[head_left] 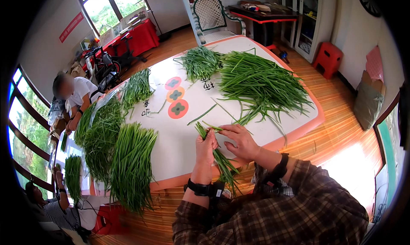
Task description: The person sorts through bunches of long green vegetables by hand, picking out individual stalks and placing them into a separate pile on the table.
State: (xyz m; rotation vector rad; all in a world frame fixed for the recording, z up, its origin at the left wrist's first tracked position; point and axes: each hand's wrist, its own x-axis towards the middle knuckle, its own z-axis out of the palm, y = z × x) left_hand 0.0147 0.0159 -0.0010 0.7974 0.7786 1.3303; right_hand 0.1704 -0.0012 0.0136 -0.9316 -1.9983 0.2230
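Observation:
My left hand (206, 150) is closed around a small bunch of garlic chives (224, 164) at the table's near edge. Pale stalk ends stick out above the fist, and the green leaves hang down to the right below it. My right hand (242, 141) is beside it, fingers stretched toward the stalk ends and thumb apart. Its fingertips touch a short chive piece that juts sideways from the bunch. Loose chive blades lie on the white table (171, 149) just beyond my hands.
A large chive heap (260, 82) covers the table's right, with a smaller pile (200, 61) behind. More chives (134, 159) lie at left, some overhanging the edge. Two people work at the far left. A white chair (211, 18) and red stool (328, 59) stand beyond.

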